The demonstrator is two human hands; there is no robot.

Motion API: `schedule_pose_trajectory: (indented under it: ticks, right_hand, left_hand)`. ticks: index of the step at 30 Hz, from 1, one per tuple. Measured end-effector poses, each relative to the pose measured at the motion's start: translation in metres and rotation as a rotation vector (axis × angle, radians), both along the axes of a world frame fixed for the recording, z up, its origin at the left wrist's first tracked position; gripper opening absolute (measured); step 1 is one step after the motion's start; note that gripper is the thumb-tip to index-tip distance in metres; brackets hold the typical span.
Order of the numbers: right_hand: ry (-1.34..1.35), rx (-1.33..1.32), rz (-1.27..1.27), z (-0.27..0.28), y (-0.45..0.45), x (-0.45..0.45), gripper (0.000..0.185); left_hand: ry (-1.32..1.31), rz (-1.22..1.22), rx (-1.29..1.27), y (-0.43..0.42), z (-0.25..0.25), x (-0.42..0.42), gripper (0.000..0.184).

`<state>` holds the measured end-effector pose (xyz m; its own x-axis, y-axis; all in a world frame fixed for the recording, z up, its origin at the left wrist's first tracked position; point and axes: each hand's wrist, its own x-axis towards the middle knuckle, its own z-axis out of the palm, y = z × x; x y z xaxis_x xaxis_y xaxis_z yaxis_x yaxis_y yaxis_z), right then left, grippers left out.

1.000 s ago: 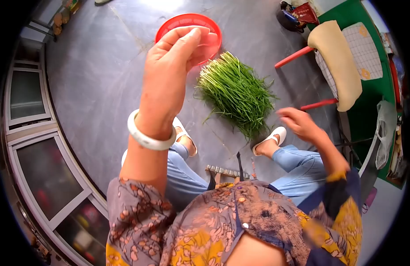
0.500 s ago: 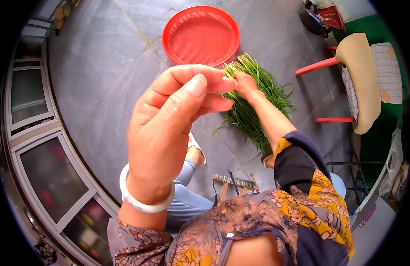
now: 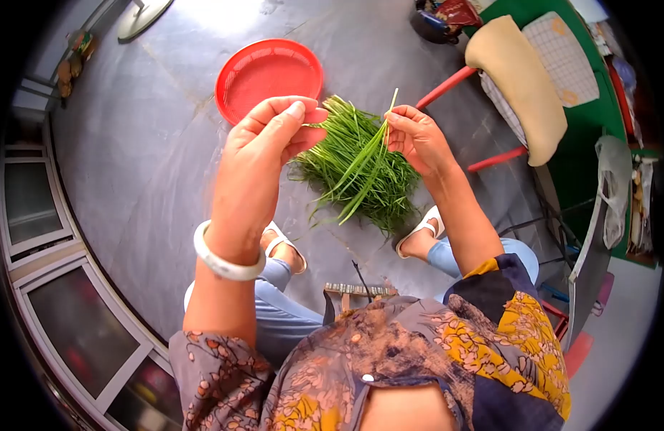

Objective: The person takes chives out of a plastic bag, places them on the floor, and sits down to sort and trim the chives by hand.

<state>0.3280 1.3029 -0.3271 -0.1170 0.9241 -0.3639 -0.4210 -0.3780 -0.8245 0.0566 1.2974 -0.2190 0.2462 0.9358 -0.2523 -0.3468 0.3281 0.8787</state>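
My right hand (image 3: 416, 136) pinches a few garlic chives (image 3: 362, 172) between thumb and fingertips. Their pale cut ends poke up above the fingers, and the green leaves hang down to the left. Below lies a large pile of garlic chives (image 3: 382, 197) on the floor. To the left, my left hand (image 3: 263, 140) is raised with the thumb closed against curled fingers. What those fingers hold, if anything, is too small or hidden to make out. Just beyond it sits a red plastic basket (image 3: 267, 75), its near rim partly covered by this hand.
A chair (image 3: 518, 86) with red legs and a tan cover stands at right. A dark pot (image 3: 436, 25) lies beyond it. Glass-panelled cabinet doors (image 3: 80, 323) line the left. My white-sandalled feet are either side of the pile, on the grey floor (image 3: 145, 144).
My right hand has risen from the pile with a few chives drawn out. My left hand stays raised in a similar curl. The view has shifted, with the basket and chair now further left.
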Motion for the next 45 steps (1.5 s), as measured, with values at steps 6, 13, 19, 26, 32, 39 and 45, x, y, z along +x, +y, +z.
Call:
schedule_pose_trajectory:
  ticks: [6, 13, 19, 26, 32, 39, 45]
  right_hand:
    - [-0.014, -0.009, -0.030, 0.036, -0.040, 0.007, 0.012]
    - [-0.001, -0.083, -0.055, 0.049, -0.071, 0.016, 0.010]
    - [0.049, -0.127, -0.098, 0.044, -0.087, 0.003, 0.010]
    - [-0.269, -0.025, 0.064, 0.041, -0.100, 0.002, 0.011]
    - [-0.783, 0.198, 0.080, 0.044, -0.101, 0.002, 0.013]
    - [-0.194, 0.005, -0.278, 0.026, -0.079, 0.021, 0.011]
    - [0.118, -0.085, -0.432, 0.018, -0.081, 0.031, 0.010]
  left_hand:
    - [0.011, -0.103, -0.012, -0.005, -0.014, 0.024, 0.020]
    - [0.051, -0.284, 0.014, -0.015, -0.045, 0.053, 0.024]
    - [0.237, -0.514, 0.018, -0.034, -0.052, 0.087, 0.031]
    - [0.320, -0.483, 0.040, -0.046, -0.070, 0.092, 0.018]
    - [0.379, -0.551, -0.017, -0.050, -0.057, 0.094, 0.011]
    - [0.054, -0.482, -0.291, -0.047, -0.051, 0.088, 0.011]
    - [-0.071, -0.417, -0.346, -0.047, -0.056, 0.083, 0.010]
